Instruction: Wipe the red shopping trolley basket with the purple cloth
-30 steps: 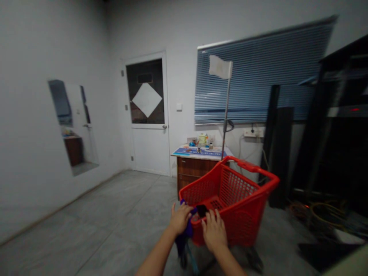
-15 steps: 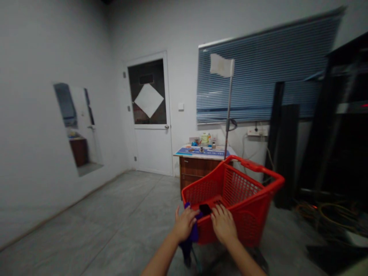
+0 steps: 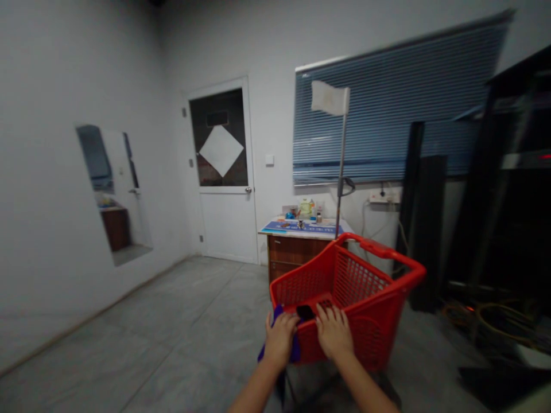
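A red plastic shopping cart [image 3: 370, 338] stands in front of me, its near end towards my hands. My left hand [image 3: 280, 338] is closed on a purple cloth [image 3: 296, 349] at the left part of the near rim. Some of the cloth shows above and on both sides of that hand; the rest is hidden behind it. My right hand [image 3: 334, 332] is closed over the rim further right, its fingers reaching inside. Between the hands, just inside the basket, a small black object [image 3: 305, 312] shows; its kind is unclear.
Behind the cart is a brown cabinet [image 3: 297, 249] with bottles on top. A pole bears a white flag [image 3: 329, 98] above the cart. A white door [image 3: 228, 223] and a wall mirror [image 3: 112, 195] lie left; coiled cables [image 3: 512, 321] lie on the floor at right.
My left hand has shifted slightly right and down along the rim. The loose purple cloth beneath it has swung out to the left. My right hand keeps its place on the cart.
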The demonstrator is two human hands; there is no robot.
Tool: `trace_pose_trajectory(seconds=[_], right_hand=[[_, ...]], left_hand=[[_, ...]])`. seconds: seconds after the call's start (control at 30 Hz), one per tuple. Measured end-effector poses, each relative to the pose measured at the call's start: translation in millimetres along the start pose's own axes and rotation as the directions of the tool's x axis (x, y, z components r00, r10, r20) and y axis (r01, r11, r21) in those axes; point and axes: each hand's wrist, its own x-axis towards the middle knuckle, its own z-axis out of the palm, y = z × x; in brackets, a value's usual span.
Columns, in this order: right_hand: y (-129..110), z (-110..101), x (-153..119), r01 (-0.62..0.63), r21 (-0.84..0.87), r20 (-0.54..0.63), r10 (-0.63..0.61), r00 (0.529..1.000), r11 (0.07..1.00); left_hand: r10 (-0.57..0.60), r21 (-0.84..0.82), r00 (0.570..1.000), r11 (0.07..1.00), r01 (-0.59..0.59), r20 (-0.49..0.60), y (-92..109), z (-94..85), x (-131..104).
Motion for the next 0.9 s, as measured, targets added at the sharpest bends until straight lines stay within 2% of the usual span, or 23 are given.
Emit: trace_pose_trajectory(seconds=[0.07,0.2,0.37,0.47,0.53,0.7,0.77,0.9], right_hand=[[0,-2,-1,0.013,-0.007,-0.003,-0.013,1.000,1.000],[-3,-3,-2,0.007,-0.015,-0.011,-0.007,1.000,1.000],[-11,1,-2,-0.043,-0.015,-0.019,0.043,0.999,0.999],[-12,0,-4,-0.047,-0.009,-0.003,0.047,0.999,0.999],[-10,-3,-4,-0.033,-0.001,0.012,0.033,0.999,0.999],[8,-15,4,0.083,0.016,0.082,-0.084,0.993,0.996],[17,-17,7,0.049,-0.010,0.077,-0.048,0.996,0.999],[24,-16,6,0.045,-0.001,0.061,-0.045,0.997,0.999]], left_hand=[[0.039,0.018,0.999,0.999,-0.040,0.022,-10,-5.2,-1],[0.030,0.041,0.999,0.999,-0.031,0.027,-23,-8.5,-2],[0.019,0.034,1.000,0.999,-0.018,-0.017,1,3.7,5],[0.030,0.012,1.000,0.999,-0.030,-0.005,11,2.4,9],[0.048,-0.002,0.999,0.999,-0.048,0.021,6,-2.3,10],[0.047,0.003,0.997,0.999,-0.047,0.054,-25,-6.3,8],[0.042,0.006,0.998,0.999,-0.043,0.055,-34,-3.8,8],[0.021,-0.027,1.000,0.999,-0.020,0.019,-29,0.1,10]])
